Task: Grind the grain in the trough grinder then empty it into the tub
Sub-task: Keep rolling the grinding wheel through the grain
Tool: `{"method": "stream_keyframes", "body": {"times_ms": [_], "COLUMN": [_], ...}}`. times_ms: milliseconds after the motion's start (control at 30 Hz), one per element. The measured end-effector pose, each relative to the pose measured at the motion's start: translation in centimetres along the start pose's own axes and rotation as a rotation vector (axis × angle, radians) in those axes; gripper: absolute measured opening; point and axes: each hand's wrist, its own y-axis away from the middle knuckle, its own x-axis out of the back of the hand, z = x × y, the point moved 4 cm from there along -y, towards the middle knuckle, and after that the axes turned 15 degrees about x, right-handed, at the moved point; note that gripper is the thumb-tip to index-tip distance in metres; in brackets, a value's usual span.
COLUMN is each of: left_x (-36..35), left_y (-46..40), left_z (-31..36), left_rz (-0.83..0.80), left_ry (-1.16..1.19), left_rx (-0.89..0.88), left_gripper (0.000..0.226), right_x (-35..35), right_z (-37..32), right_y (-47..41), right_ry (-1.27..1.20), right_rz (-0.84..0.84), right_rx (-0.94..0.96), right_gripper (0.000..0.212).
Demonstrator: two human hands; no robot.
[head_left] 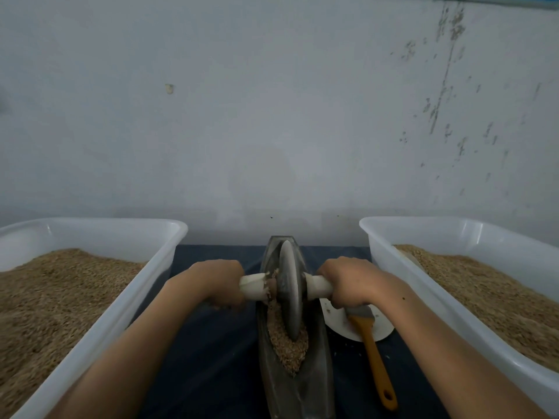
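Observation:
A dark metal boat-shaped trough grinder (314, 385) lies lengthways on the dark cloth in front of me. Brown grain (287, 343) fills its groove. A grey grinding wheel (291, 290) stands upright in the groove on a pale wooden axle (317, 285). My left hand (219, 281) grips the axle's left end. The axle's right end is gripped by my right hand (348, 282). A white plastic tub (142, 300) on the left holds a heap of grain. Another white tub (423, 285) on the right also holds grain.
A white plate (384, 323) sits right of the trough, with an orange-handled brush (375, 358) lying across it. A pale wall (272, 116) rises just behind the table. The dark cloth (211, 358) covers the table between the tubs.

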Motion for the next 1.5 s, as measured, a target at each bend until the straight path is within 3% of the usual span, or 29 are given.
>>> {"method": "stream_keyframes", "body": {"times_ms": [167, 233, 333, 467, 633, 900, 1000, 1133, 1267, 1333, 1500], "left_x": [0.84, 0.80, 0.52, 0.49, 0.19, 0.81, 0.68, 0.37, -0.08, 0.06, 0.54], "left_y": [-0.01, 0.01, -0.14, -0.04, 0.01, 0.31, 0.23, 0.22, -0.03, 0.03, -0.04], "left_z": [0.49, 0.58, 0.37, 0.20, 0.19, 0.36, 0.32, -0.03, -0.18, -0.15, 0.09], "left_rz": [0.411, 0.474, 0.416, 0.193, -0.004, 0.438, 0.374, 0.119, -0.034, 0.018, 0.367], "left_ry": [-0.075, -0.060, -0.046, -0.058, -0.013, -0.043, -0.052, -0.041, -0.003, -0.014, -0.028], "left_rx": [0.004, -0.001, -0.004, 0.017, 0.009, 0.012, 0.005, 0.028, 0.018, 0.031, 0.053], "left_gripper": [0.029, 0.027, 0.028, 0.038, 0.019, 0.027, 0.030, 0.038, 0.024, 0.025, 0.027], "right_x": [-0.31, -0.34, -0.27, -0.04, -0.36, -0.32, -0.34, -0.13, -0.12, -0.12, -0.22], "right_z": [0.16, 0.13, 0.17, 0.47, 0.60, 0.21, 0.26, 0.28, 0.20, 0.24, 0.14], "right_y": [-0.24, -0.26, -0.28, -0.21, -0.14, -0.25, -0.02, 0.11, 0.13, 0.04, -0.15], "right_ry": [0.039, 0.043, 0.049, 0.005, -0.070, 0.065, 0.042, 0.040, 0.000, -0.002, 0.044], "right_rz": [0.227, 0.281, 0.226, 0.070, -0.013, 0.297, 0.254, 0.091, 0.012, 0.029, 0.228], "right_rx": [-0.030, -0.038, -0.030, -0.003, 0.006, -0.042, -0.025, 0.005, 0.017, 0.006, -0.048], "right_gripper": [0.022, 0.022, 0.023, 0.029, 0.032, 0.021, 0.019, 0.029, 0.028, 0.026, 0.020]}}
